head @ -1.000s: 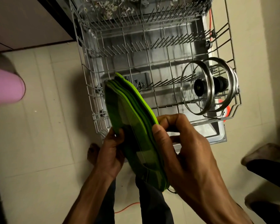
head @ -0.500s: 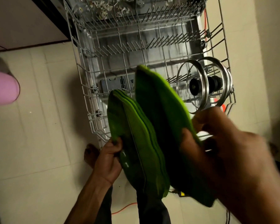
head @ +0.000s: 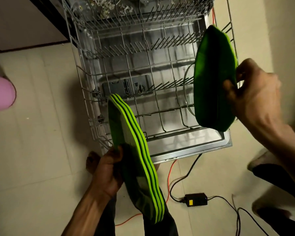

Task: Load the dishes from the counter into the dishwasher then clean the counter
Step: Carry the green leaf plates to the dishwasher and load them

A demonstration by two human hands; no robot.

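My left hand (head: 107, 172) grips a stack of green plates (head: 136, 157) on edge, low in the middle, in front of the pulled-out lower dishwasher rack (head: 140, 79). My right hand (head: 250, 97) pinches a single green plate (head: 213, 79) by its rim, held upright over the rack's right side. Behind that plate a steel lid's rim (head: 187, 92) shows in the rack; the rest of it is hidden.
The open dishwasher door (head: 194, 147) lies under the rack. On the tiled floor near it are an orange cable (head: 170, 169), black cables and a black adapter (head: 196, 199). A pink object (head: 0, 94) sits at the left edge. Feet show at the right.
My right hand has taken one plate off the stack and carried it right and up, over the rack's right side, covering the steel lids. The left hand still holds the stack.
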